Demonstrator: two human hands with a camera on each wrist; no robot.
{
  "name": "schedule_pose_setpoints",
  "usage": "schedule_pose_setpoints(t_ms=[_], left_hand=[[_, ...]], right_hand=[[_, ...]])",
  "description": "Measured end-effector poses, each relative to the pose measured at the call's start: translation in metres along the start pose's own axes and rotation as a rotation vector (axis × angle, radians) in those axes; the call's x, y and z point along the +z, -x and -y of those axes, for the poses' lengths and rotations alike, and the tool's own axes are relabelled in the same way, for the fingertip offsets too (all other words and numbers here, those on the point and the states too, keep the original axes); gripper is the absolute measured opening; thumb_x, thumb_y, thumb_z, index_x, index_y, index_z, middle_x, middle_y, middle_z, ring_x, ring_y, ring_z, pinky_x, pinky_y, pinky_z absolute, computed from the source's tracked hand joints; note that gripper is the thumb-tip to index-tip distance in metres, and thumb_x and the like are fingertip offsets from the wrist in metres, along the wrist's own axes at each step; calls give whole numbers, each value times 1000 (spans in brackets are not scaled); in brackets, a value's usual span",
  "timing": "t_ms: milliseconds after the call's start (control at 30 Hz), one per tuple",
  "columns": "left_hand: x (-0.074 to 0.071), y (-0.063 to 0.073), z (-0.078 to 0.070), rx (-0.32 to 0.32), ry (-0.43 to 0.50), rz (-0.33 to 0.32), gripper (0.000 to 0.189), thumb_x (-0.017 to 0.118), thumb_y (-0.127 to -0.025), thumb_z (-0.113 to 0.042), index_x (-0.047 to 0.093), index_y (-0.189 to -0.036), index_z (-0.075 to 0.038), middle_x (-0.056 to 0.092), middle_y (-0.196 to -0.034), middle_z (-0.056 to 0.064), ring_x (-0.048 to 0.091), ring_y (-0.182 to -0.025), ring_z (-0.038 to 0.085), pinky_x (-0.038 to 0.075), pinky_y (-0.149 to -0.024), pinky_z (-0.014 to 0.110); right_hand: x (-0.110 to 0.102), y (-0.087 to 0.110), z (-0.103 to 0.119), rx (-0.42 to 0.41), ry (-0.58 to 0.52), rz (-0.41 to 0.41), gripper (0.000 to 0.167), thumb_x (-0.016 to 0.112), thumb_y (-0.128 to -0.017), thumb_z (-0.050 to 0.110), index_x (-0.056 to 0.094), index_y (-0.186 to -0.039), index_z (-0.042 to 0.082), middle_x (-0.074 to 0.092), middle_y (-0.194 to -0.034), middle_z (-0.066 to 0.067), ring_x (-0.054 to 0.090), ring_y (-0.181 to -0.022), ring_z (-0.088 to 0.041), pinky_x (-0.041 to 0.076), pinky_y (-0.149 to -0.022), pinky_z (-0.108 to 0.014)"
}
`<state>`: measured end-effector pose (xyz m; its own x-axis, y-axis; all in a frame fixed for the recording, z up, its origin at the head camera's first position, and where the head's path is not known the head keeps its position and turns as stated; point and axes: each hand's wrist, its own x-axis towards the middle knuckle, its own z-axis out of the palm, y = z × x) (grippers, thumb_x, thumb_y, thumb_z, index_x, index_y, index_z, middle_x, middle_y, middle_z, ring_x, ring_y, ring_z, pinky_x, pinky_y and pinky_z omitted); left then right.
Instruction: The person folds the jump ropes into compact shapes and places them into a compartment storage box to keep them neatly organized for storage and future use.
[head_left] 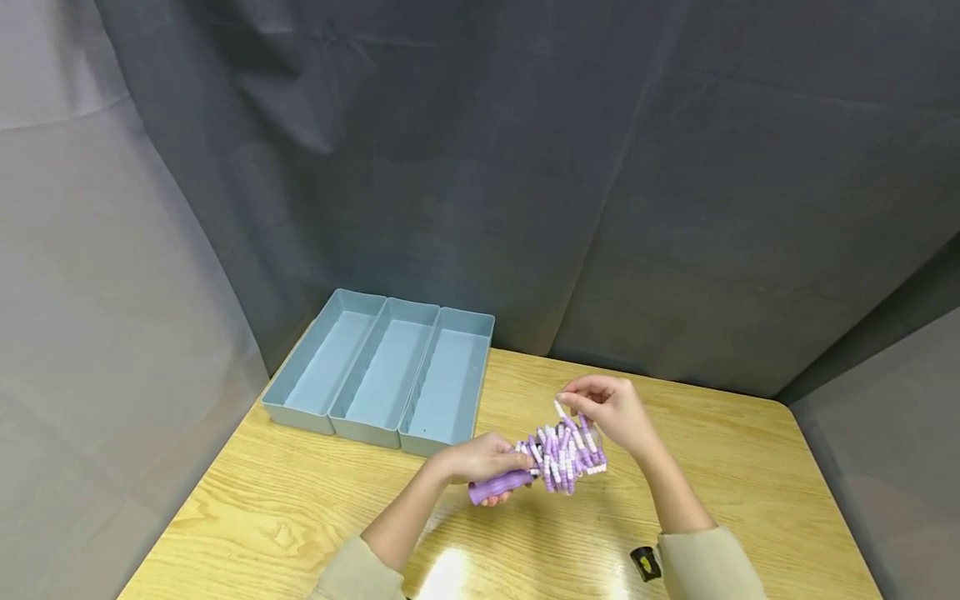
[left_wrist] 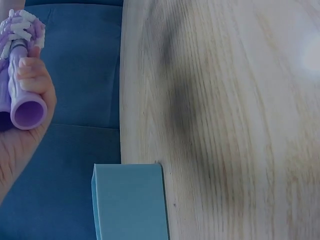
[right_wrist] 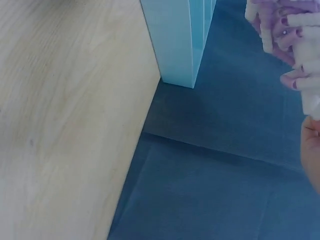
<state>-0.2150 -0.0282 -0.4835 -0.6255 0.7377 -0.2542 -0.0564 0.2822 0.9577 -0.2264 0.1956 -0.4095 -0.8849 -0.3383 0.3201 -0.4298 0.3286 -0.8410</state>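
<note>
A beaded jump rope (head_left: 558, 457) in purple and white is bundled into a thick coil above the wooden table. My left hand (head_left: 483, 460) grips its two purple handles (head_left: 501, 485) together; their hollow ends face out in the left wrist view, where the fingers (left_wrist: 32, 75) wrap one handle (left_wrist: 25, 100). At the far end of the bundle, my right hand (head_left: 609, 410) pinches a strand of the beads between thumb and fingertips. In the right wrist view only part of that hand (right_wrist: 312, 147) shows, right below the beads (right_wrist: 300, 40).
Three light blue trays (head_left: 401, 433) stand side by side at the back left of the wooden table (head_left: 300, 508). A small black thing with a yellow mark (head_left: 645, 564) is beside the right sleeve (head_left: 708, 562). Dark curtains (head_left: 450, 167) hang behind the table.
</note>
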Motion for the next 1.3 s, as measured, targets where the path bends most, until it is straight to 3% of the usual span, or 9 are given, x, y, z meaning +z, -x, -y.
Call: schedule_pose_setpoints(t_ms=[233,400,533,667,967,1133,1300], left_hand=[[-2,1,5,40,8,39,39,45,-95,-33,65,-85,0,57,-55,7,51,-40,12,42,-34,20],[-4,2,9,69,26,50,41,44,-95,-32,64,-88,2,57,-56,7,51,-41,13,42,-35,20],[-4,3,12,80,36,49,41,45,-95,-32,64,-88,4,57,-56,5,51,-41,12,43,-34,20],[-4,4,14,76,80,47,43,44,-95,-32,62,-89,6,57,-57,7,51,-42,12,43,-35,21],[-4,2,20,67,200,73,48,44,-94,-37,58,-88,9,56,-58,7,52,-44,11,47,-39,22],[-5,2,22,55,260,82,50,44,-92,-40,58,-89,8,56,-59,6,52,-44,11,47,-40,22],[-5,1,26,36,308,53,45,45,-92,-39,58,-90,4,56,-59,7,52,-44,12,46,-40,22]], right_hand=[[3,-1,-33,106,-102,43,13,64,-84,10,67,-90,-2,63,-70,-8,52,-54,-7,49,-47,-28],[7,1,-39,164,-180,80,18,62,-87,11,66,-94,-4,63,-74,4,49,-58,-5,45,-49,-20],[9,2,-40,202,-201,116,23,60,-88,13,63,-98,-7,63,-80,6,51,-65,-5,47,-55,-19],[9,2,-42,202,-205,151,24,57,-90,12,61,-101,-9,63,-86,6,54,-74,-6,49,-63,-21],[8,2,-42,149,-257,176,25,50,-94,13,58,-103,-9,56,-78,-4,51,-69,-9,47,-61,-23],[8,1,-41,151,-235,173,26,49,-95,15,58,-103,-8,58,-83,0,53,-74,-10,48,-68,-24],[10,0,-25,106,-149,140,23,49,-94,9,58,-107,-8,61,-92,-15,57,-82,-11,50,-71,-23]])
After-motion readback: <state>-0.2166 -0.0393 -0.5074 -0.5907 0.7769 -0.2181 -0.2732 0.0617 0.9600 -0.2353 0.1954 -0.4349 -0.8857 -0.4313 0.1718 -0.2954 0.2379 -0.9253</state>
